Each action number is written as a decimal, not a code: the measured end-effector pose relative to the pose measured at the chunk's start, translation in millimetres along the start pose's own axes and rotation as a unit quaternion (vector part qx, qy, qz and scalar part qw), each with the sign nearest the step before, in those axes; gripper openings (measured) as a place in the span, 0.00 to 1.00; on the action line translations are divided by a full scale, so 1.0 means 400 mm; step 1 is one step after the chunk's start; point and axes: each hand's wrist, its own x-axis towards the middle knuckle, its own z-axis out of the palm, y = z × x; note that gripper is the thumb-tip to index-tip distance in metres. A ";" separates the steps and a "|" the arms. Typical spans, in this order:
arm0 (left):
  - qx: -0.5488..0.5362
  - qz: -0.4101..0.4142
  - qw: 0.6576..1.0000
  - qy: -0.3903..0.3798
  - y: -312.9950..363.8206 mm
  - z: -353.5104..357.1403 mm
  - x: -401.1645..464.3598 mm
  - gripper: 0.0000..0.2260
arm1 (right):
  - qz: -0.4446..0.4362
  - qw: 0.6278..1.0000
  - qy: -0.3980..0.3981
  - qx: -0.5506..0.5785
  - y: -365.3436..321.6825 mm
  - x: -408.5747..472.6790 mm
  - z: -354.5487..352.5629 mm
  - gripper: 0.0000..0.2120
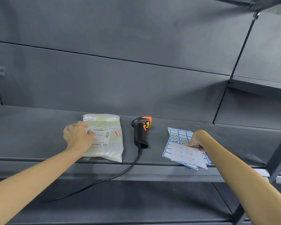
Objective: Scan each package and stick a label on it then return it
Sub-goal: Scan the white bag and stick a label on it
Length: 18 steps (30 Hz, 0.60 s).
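Note:
A clear plastic package (110,140) with a white shipping label and a small red sticker lies flat on the grey shelf (31,127). My left hand (77,135) rests on its left side, fingers curled over the edge and the label. A black and orange barcode scanner (141,130) lies on the shelf between my hands, untouched. To the right are sheets of blue-bordered labels (183,151), partly stacked. My right hand (195,140) presses its fingertips down on the label sheets.
The scanner's black cable (104,179) hangs over the shelf's front edge and runs down to the left. A lower shelf (136,203) lies below. A metal upright (277,156) stands at the right, and the grey back panel rises behind.

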 end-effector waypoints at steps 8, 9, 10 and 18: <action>-0.005 -0.002 1.000 0.004 0.001 -0.005 -0.003 0.13 | -0.018 0.990 -0.009 0.142 0.052 0.024 -0.005 0.19; -0.008 -0.002 1.000 0.002 0.002 -0.005 -0.001 0.13 | -0.036 0.981 -0.009 0.188 0.056 0.034 -0.005 0.15; -0.012 -0.002 1.000 0.000 0.004 -0.005 0.000 0.13 | -0.052 0.967 -0.012 0.251 0.057 0.041 -0.008 0.11; -0.158 0.017 0.987 -0.024 0.026 -0.025 -0.001 0.13 | -0.275 0.798 -0.020 0.536 -0.029 -0.105 -0.129 0.17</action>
